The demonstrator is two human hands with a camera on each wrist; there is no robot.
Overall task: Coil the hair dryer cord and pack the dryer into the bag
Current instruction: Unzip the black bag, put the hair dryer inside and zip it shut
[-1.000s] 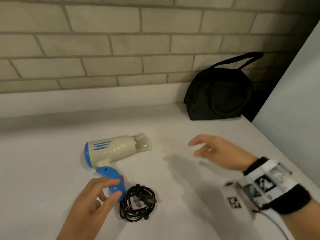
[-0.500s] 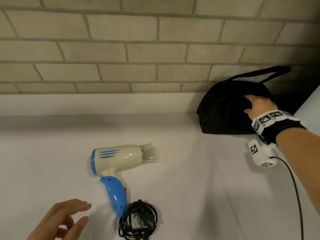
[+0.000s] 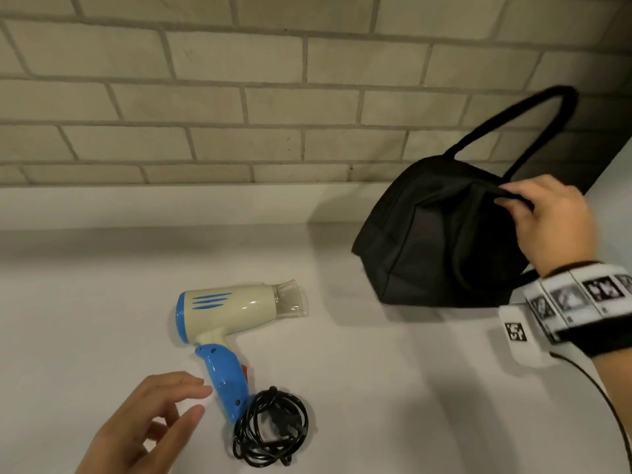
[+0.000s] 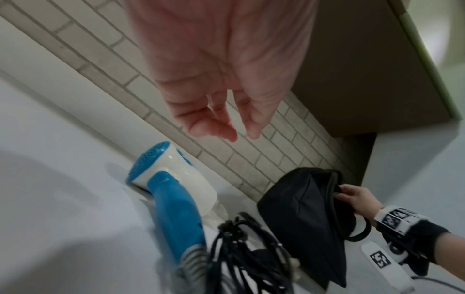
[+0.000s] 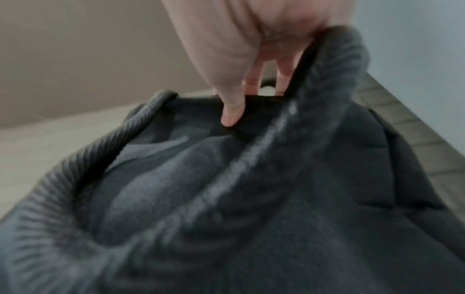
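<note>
Bag being fetched; cord already coiled.
Right hand [image 3: 550,222] pinches the black fabric bag [image 3: 431,241] rim; left hand [image 3: 150,425] hovers loosely open beside the cream-and-blue plastic hair dryer [image 3: 232,306], to be lifted next.

The dryer [image 3: 236,304] in front of me has a cream body with three blue stripes, a blue rear cap, a blue handle [image 3: 225,381] with a red switch and a clear nozzle, and its coiled cord [image 3: 272,427] is black. The bag [image 3: 441,234] I pinch is plain black, the counter [image 3: 102,302] white, the brick wall [image 3: 239,97] pale beige with grey joints. My wristband [image 3: 581,299] is white with black square markers.
</note>
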